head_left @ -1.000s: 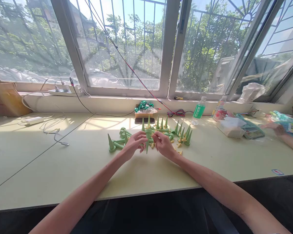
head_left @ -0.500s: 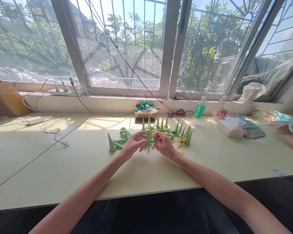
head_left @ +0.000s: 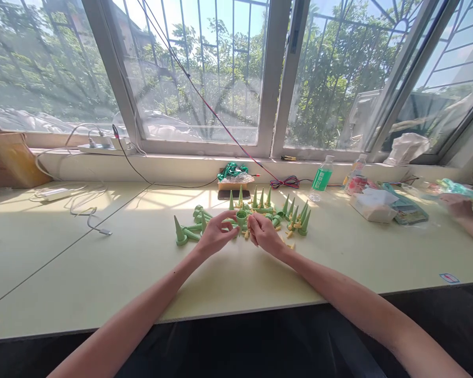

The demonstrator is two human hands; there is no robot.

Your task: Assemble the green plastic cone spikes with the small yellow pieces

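Note:
Between the fingertips of my left hand (head_left: 217, 231) is a green plastic cone-shaped spike (head_left: 242, 217), held just above the table. Its hollow round end is turned toward me, and its point is out of sight. My right hand (head_left: 265, 232) is closed in a pinch right beside the cone's rim; whatever its fingers grip is hidden. Behind and around both hands lie more green cones (head_left: 305, 222), several upright on their wide ends and others on their sides. Small yellow nozzle-like pieces (head_left: 290, 233) are scattered among them, mostly to the right.
Beyond the cones are a dark phone (head_left: 234, 195) and a small box of green bundles (head_left: 236, 181). A green-labelled bottle (head_left: 322, 179) and a tissue box (head_left: 372, 206) stand to the right. Another person's hand (head_left: 456, 205) is at far right. White cables (head_left: 87, 210) cross the left side.
The cone has been tipped: its point hung downward before, and now its open end faces me. My right fingers have curled in closer against it.

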